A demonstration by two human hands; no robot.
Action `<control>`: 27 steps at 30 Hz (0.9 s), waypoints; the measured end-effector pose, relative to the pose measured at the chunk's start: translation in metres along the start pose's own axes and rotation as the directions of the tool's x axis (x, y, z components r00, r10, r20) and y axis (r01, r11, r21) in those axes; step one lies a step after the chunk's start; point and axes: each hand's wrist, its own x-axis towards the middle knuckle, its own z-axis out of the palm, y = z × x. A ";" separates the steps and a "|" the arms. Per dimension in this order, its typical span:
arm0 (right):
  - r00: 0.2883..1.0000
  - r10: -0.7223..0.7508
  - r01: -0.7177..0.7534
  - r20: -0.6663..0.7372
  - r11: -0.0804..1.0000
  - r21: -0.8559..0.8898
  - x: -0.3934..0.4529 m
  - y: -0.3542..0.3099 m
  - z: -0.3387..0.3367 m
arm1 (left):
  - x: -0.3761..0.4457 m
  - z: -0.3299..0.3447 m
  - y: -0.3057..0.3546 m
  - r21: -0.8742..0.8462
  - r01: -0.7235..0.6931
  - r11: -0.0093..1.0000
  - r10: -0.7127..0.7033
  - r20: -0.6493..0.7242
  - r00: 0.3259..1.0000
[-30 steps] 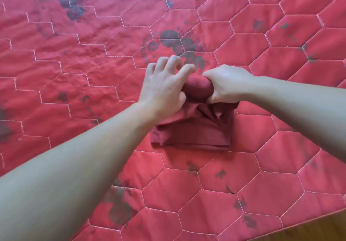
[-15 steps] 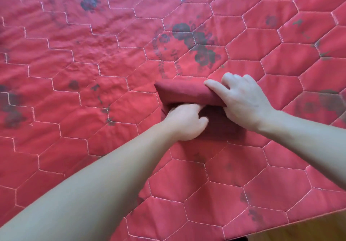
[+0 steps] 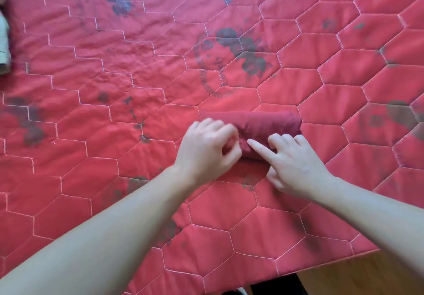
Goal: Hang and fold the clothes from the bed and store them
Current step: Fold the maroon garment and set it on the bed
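Garment: a dark red cloth rolled into a short, thick cylinder (image 3: 263, 129), lying crosswise on the red quilted bedspread with white hexagonal stitching and grey floral prints (image 3: 137, 77), near the bed's front edge.
Left hand: the left hand (image 3: 206, 150) sits at the roll's left end, fingers curled in toward the palm and pinching a fold of the cloth; motion blur hides exactly how much fabric is caught.
Right hand: the right hand (image 3: 296, 164) rests on the near side of the roll, index finger stretched out across the cloth toward the left hand's grip, the other fingers bent with their tips on the roll; it presses rather than clamps.
Step in hand: judged to be the closing tuck of the roll, the loose edge being worked under at the left end.
Doing it well: keep the right hand bearing down beside the pinch so the roll cannot unwind; push the loose edge in just ahead of the index fingertip; draw the outer layer taut away from the grip so both ends finish even.
Risk: easing the press before the tuck seats would likely let the layers spring open.
Other item: a pale folded fabric (image 3: 4, 42), far beyond the left hand at the view's edge, too cropped to identify.
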 end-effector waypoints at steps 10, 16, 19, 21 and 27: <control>0.951 0.210 -0.132 -0.226 0.939 0.318 0.021 -0.013 -0.006 | -0.004 0.055 0.012 0.263 0.233 0.936 -0.335 0.469 0.817; 0.932 0.356 -0.363 0.072 0.915 0.174 0.027 -0.006 0.027 | -0.011 0.071 0.006 0.085 0.401 0.912 -0.404 0.346 0.847; 0.922 0.372 -0.386 0.105 0.904 0.184 0.024 0.001 0.033 | -0.010 0.076 0.001 -0.075 0.553 0.830 -0.528 0.213 0.822; 0.892 0.435 -0.451 0.119 0.854 0.260 0.023 0.000 0.031 | -0.014 0.073 0.000 -0.077 0.560 0.825 -0.541 0.177 0.822; 0.634 0.765 -0.644 0.113 0.441 0.626 0.008 -0.007 0.011 | -0.031 0.045 0.005 -0.279 0.772 0.572 -0.747 0.213 0.630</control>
